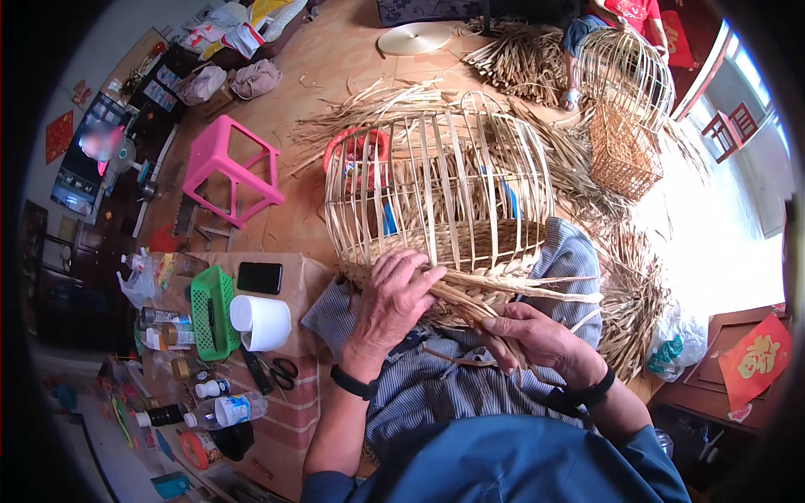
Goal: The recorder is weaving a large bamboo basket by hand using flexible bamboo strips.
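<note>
On my lap rests a wide basket with a frame of pale upright ribs and a braided band of dried plant strips along its near side. My left hand presses at this near edge, its fingers closed round a bundle of dried strips. Further right, my right hand pinches the same bundle between thumb and fingers. Loose ends fan out to the right, above that hand, and others hang below it. Striped grey cloth covers my legs under the basket.
Dried strips litter the floor on the right and beyond the basket. A table at left holds a green plastic basket, a phone, a white roll, scissors and bottles. Beyond stands a pink stool. Far right, another person sits by a ribbed frame.
</note>
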The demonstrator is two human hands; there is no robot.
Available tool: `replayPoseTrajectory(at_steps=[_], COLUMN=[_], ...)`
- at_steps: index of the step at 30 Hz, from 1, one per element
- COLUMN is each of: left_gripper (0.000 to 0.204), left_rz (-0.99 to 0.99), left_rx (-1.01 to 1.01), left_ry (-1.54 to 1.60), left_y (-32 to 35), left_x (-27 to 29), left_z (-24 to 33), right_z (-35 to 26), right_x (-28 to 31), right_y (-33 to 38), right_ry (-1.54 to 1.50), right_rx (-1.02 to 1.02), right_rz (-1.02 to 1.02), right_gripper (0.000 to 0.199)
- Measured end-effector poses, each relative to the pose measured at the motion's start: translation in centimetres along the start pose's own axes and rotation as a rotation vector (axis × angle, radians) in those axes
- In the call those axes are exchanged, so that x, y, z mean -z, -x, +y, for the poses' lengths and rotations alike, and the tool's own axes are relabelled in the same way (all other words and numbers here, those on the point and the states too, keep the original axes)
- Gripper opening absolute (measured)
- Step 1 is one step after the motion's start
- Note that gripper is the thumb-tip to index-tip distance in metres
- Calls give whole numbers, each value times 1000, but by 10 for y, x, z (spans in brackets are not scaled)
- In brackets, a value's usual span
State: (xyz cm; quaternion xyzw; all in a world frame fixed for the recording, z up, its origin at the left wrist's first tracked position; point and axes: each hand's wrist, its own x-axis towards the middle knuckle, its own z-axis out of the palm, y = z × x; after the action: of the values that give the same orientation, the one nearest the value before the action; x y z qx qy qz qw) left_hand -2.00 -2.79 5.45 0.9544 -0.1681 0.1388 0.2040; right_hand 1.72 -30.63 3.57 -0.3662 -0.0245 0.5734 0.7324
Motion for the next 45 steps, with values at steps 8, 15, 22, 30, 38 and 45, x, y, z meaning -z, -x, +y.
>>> replayPoseTrajectory(at_steps=[8,15,22,30,38,45], left_gripper=[45,23,18,22,19,14], left_rz=[150,147,146,143,302,346], left_rx=[146,298,287,351,353,343], left_ry=[86,236,259,383,242,117], left_y=[1,-8,-7,-8,-9,-17], left_x=[-22,-34,-36,-41,-59,-64], left_z=[12,4,0,0,14,19], right_z=[-35,-93,-49,-36,-35,-85], right_x=[-8,58,-2,-8,22,-8], right_y=[51,62,-17,-90,-97,-98], right_ry=[208,-278,903,509,244,485], right_rx=[101,1008,403,554,588,541], right_rz=[42,-247,367,379,536,444], right_gripper=[37,31,49,25,19,22])
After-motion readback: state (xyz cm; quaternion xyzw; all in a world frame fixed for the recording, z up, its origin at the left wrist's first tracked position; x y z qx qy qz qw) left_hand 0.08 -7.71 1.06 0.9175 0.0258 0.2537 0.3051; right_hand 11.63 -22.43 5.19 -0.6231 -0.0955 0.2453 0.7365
